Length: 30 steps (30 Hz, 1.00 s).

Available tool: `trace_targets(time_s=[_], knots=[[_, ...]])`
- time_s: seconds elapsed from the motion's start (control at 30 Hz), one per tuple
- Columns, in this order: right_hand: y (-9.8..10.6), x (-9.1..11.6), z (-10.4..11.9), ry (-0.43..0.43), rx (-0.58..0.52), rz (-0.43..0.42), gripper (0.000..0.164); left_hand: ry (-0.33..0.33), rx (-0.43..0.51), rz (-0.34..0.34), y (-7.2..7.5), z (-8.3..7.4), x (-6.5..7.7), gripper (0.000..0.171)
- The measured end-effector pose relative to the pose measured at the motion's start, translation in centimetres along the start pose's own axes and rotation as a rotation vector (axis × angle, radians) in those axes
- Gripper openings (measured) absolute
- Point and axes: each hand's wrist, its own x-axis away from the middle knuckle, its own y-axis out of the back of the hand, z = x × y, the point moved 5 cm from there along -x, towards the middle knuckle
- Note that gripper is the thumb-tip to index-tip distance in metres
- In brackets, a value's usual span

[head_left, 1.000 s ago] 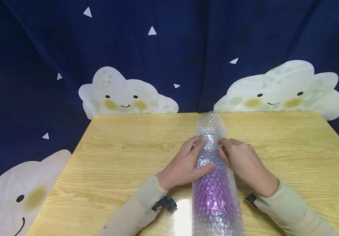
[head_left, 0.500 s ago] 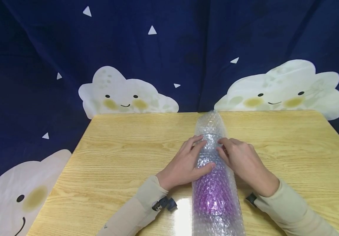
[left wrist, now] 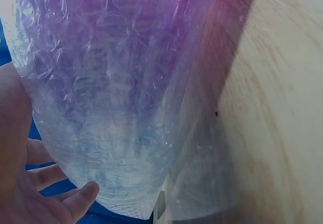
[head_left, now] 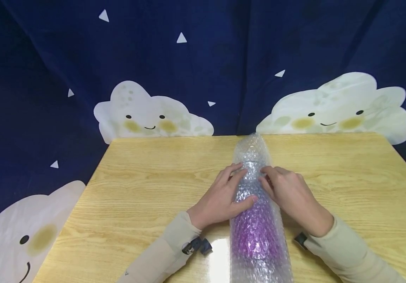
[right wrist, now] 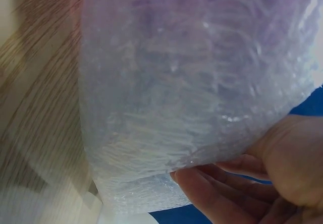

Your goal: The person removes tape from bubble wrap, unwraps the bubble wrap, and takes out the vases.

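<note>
A long bundle in clear bubble wrap lies on the table, pointing away from me. Something purple shows through its near half, and pale blue through its narrower far part. What is inside is blurred by the bubbles. My left hand rests on the bundle's left side, fingers spread and loosely bent, thumb lying across the top. From the right, my right hand curls its fingers against the wrap, index finger and thumb close together at its surface. In the right wrist view, the right fingertips touch the wrap at a crosswise edge.
The wooden table extends to both sides of the bundle. Behind it hangs a dark blue cloth printed with smiling clouds and white triangles. The bundle's far tip reaches the table's back edge. Dark straps sit at both cuffs.
</note>
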Motion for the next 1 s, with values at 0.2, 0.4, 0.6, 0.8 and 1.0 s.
trace_targets(time_s=[0.2, 0.4, 0.6, 0.8, 1.0], knots=[[-0.02, 0.02, -0.01, 0.006, 0.001, -0.005, 0.017, 0.005, 0.017, 0.000, -0.08, -0.02, 0.06, 0.081], [-0.05, 0.16, 0.04, 0.003, -0.001, -0.003, 0.018, -0.009, 0.018, -0.003, -0.21, -0.04, 0.15, 0.080], [-0.06, 0.02, 0.11, 0.016, -0.001, -0.009, 0.018, -0.010, 0.019, -0.012, -0.04, -0.02, 0.23, 0.079], [-0.10, 0.15, -0.04, 0.012, 0.012, 0.003, 0.018, -0.011, 0.024, -0.003, -0.18, -0.07, 0.15, 0.079], [-0.04, 0.21, 0.05, 0.016, 0.011, 0.019, 0.019, -0.017, 0.035, -0.018, -0.24, -0.05, 0.25, 0.079]])
